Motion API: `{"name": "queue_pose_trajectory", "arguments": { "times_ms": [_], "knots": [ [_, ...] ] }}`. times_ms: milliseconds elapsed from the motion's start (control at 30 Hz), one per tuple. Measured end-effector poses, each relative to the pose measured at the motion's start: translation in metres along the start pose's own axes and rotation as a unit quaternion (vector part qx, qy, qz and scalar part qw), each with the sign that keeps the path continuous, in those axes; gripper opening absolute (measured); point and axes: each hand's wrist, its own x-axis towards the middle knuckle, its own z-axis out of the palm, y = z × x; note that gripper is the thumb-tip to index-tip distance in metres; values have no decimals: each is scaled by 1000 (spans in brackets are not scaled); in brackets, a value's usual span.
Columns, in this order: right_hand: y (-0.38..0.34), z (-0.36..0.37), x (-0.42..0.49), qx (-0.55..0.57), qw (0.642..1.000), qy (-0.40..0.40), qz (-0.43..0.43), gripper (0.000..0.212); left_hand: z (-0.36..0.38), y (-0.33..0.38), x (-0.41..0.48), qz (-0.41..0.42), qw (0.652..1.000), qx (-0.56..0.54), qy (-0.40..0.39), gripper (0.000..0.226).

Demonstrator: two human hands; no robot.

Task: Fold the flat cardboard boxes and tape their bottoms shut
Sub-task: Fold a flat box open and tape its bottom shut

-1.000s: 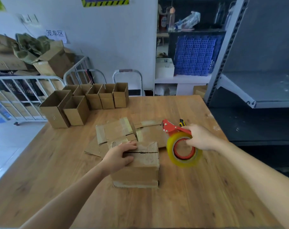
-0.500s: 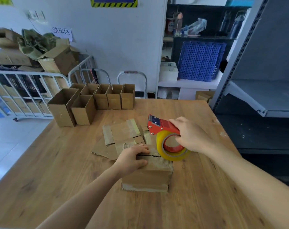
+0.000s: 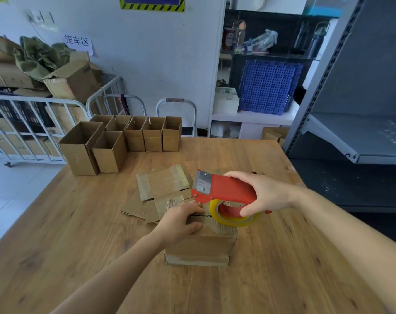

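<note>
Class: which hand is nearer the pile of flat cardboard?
Left. The left hand presses the box just before the pile; the right hand grips the tape dispenser farther right.

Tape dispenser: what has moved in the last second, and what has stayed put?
The right hand, gripping the tape dispenser throughout, swung it from the right of the box leftward over the box top. Its roll is now above the flap seam, red head pointing left. Nothing was let go. The left hand still presses the flaps down. The box, flat cardboard and folded boxes stayed put.
</note>
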Motion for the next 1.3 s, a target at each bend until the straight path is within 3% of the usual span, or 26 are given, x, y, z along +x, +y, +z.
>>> {"name": "queue_pose_trajectory", "arguments": {
  "times_ms": [433,567,633,733,800,900,1067,1300],
  "knots": [
    [9,-1,8,7,1000,-15,-14,105,-24,-7,-3,-22,999,33,-28,16],
    [11,3,10,15,1000,-6,-15,91,-29,-3,-3,-70,996,-35,33,17],
    [11,4,9,22,1000,-2,-11,85,-38,11,-1,-136,965,-208,87,21],
    [9,6,8,19,1000,1,-10,80,-56,36,5,-219,831,-503,92,32],
    [9,7,7,22,1000,6,-12,79,-66,46,8,-249,775,-577,65,29],
    [9,8,6,31,999,8,-16,78,-74,53,10,-270,747,-607,17,22],
    [12,10,4,36,999,12,-21,76,-72,52,11,-289,688,-666,4,16],
    [16,10,2,39,999,11,-24,77,-67,47,15,-282,681,-676,5,12]
  ]
}}
